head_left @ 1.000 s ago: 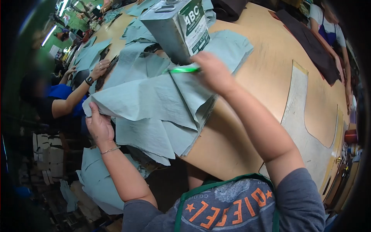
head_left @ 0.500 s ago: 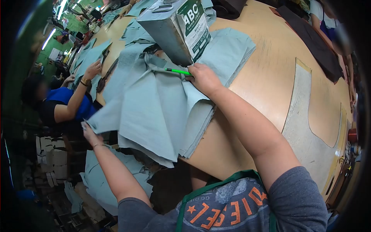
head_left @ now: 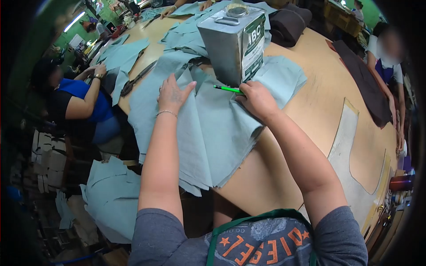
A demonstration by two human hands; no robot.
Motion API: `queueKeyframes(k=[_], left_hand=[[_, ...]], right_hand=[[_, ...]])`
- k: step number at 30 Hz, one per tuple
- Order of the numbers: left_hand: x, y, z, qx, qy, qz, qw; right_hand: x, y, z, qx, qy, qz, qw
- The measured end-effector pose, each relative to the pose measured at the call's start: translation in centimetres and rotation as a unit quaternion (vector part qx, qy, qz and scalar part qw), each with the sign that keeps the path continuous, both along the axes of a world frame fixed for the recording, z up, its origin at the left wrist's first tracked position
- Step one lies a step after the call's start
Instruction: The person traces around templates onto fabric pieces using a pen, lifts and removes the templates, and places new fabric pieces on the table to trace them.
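Layered pale blue-green sheets [head_left: 222, 133] hang over the near edge of the table. My left hand [head_left: 174, 94] lies on them with its fingers spread, holding nothing. My right hand [head_left: 257, 99] is closed around a green pencil [head_left: 228, 89], whose dark end points left, and it rests at the sheets by the foot of a metal can [head_left: 230, 44]. The can, with a green and white label, stands upright on the sheets behind my hands. Dark scissors [head_left: 138, 79] lie on the table to the left.
A co-worker [head_left: 82, 97] handles similar sheets at the left; another [head_left: 390, 66] stands at the right beside dark cloth [head_left: 361, 82]. A pale template [head_left: 350, 155] lies on the table [head_left: 306, 106] at right. More sheets [head_left: 111, 195] are below left.
My left hand has let go of the sheet's left corner and moved up and right onto the stack. The sheet now lies folded over. My right hand still holds the pencil by the can.
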State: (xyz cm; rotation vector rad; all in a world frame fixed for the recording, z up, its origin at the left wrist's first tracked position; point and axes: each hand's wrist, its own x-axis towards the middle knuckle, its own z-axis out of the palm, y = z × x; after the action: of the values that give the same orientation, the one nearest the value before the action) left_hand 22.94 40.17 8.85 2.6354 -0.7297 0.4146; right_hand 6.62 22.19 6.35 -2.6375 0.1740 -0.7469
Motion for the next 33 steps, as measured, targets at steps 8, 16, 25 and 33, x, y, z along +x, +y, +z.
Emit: queueKeyframes(k=[8,16,25,33], left_hand=[[11.1,5.2,-10.6,-0.649,0.456,-0.090,0.602],[5.9,4.2,-6.2,-0.716,0.462,-0.063,0.520],[4.3,0.8,-6.3,-0.556,0.284,-0.121,0.771],[3.6,0.4,-6.2,-0.556,0.271,-0.139,0.773]], right_hand=[[0.0,-3.3,-1.8,0.005,0.111,-0.022,0.994],[-0.3,-3.3,-2.2,0.020,0.108,-0.017,0.994],[-0.5,-6.3,-0.2,-0.134,0.065,-0.110,0.983],[-4.3,-5.6,-2.2,-0.002,-0.014,-0.130,0.991]])
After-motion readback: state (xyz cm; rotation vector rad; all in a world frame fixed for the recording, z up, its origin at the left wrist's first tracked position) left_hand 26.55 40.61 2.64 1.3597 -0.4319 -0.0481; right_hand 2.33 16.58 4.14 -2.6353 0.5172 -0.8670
